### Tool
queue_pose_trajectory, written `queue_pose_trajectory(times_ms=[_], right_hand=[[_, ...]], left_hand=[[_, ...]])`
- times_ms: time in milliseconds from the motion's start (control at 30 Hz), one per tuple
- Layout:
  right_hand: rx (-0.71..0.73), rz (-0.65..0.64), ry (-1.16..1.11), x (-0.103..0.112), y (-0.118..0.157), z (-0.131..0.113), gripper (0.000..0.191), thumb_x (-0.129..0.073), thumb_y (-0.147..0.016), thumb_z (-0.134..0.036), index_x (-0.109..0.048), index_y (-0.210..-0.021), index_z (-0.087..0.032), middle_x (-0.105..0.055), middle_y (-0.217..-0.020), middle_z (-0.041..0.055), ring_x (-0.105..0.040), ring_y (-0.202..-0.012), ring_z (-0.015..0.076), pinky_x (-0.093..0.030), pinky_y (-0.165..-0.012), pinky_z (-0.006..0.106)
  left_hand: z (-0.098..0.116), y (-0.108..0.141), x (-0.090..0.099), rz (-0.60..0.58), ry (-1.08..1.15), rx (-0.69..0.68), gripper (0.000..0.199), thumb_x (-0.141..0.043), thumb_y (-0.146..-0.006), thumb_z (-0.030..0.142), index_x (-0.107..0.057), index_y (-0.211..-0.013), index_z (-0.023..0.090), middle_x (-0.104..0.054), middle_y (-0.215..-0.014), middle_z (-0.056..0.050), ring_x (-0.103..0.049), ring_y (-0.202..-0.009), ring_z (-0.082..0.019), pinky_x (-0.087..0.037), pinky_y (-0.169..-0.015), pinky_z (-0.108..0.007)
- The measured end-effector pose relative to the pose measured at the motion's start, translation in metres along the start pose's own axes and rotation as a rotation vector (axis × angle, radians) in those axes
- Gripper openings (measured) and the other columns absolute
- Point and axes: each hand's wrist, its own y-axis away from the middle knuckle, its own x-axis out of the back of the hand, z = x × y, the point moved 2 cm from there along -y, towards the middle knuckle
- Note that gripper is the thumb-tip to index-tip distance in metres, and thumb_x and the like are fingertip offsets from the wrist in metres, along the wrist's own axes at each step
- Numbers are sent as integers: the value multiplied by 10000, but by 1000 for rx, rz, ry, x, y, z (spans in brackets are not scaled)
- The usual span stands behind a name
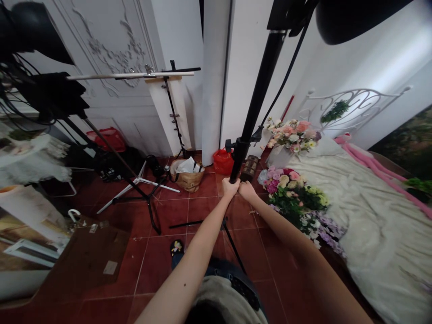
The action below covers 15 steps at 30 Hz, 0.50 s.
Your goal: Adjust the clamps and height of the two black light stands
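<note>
A black light stand [254,99] rises in front of me, with a dark lamp head [354,18] at its top right and a cable hanging beside the pole. My left hand [231,186] is wrapped round the pole below its clamp knob. Right beside it, my right hand [248,191] is closed at the pole's right side; what its fingers hold is hidden. The stand's thin legs spread over the red tiles below my hands.
Another light stand [145,195] stands at the left. A paper bag [189,177], a red bag [223,162] and a cardboard box [87,256] are on the floor. Flowers [286,189] border the bed [378,216] on the right.
</note>
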Motion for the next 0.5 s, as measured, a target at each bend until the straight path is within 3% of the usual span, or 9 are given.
queue_pose_trajectory(times_ms=[133, 300, 400, 500], right_hand=[[-82, 65, 10, -3, 10, -9, 350, -305, -886, -110, -555, -1126, -63, -598, -1106, 223, -522, -1079, 282, -278, -997, 441], [-147, -107, -116, -1, 5, -1, 301, -429, -877, -185, -542, -1143, -103, -646, -1040, 177, -616, -961, 244, -430, -847, 337], [-113, -190, -172, 9, -6, 8, 301, -626, -739, -184, -621, -1038, -144, -687, -955, 126, -649, -880, 232, -472, -765, 290], [-97, -251, -251, 21, -16, 10, 208, -711, -589, -100, -688, -792, -143, -704, -750, 80, -662, -716, 210, -495, -671, 264]], left_hand=[[5, 2, 1, -2, -8, 5, 305, -623, -639, 306, -445, -448, 148, -458, -474, 6, -437, -476, -80, -302, -445, -184], [3, 2, 0, -8, -2, 27, 304, -642, -637, 309, -450, -465, 147, -465, -491, 7, -431, -477, -75, -292, -435, -181], [-1, 2, -1, 12, 3, 29, 304, -645, -636, 322, -453, -477, 147, -458, -497, 8, -417, -469, -70, -286, -428, -181], [-2, 1, -1, 3, 10, 33, 309, -639, -639, 335, -456, -475, 148, -462, -493, 4, -423, -465, -72, -291, -429, -182]])
